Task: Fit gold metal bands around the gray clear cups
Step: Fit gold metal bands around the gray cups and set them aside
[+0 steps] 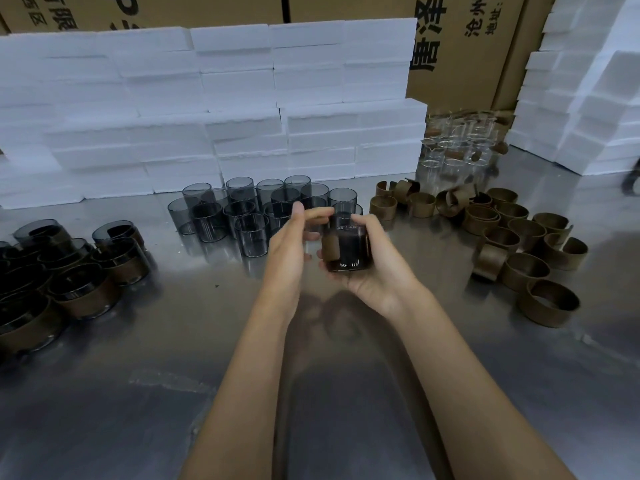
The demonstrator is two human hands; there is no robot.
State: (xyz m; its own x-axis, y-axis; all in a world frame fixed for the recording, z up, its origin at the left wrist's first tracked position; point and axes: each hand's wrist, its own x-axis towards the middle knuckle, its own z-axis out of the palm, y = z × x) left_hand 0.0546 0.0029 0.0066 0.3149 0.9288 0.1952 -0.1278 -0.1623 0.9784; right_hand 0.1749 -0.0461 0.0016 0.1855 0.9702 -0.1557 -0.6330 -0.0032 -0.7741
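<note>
My right hand [377,268] cradles a gray clear cup [348,245] with a gold metal band [332,251] wrapped around its lower part. My left hand [291,247] is beside it, thumb and forefinger reaching to the cup's rim. Behind my hands stands a cluster of several bare gray cups [242,209]. Loose gold bands [519,244] lie in a pile on the right. On the left sit several gray cups with bands fitted [83,289].
All of this rests on a shiny metal table [173,393]. White foam blocks [207,109] are stacked along the back and at the right. Several clear glass cups [453,150] stand at the back right, in front of cardboard boxes [460,46].
</note>
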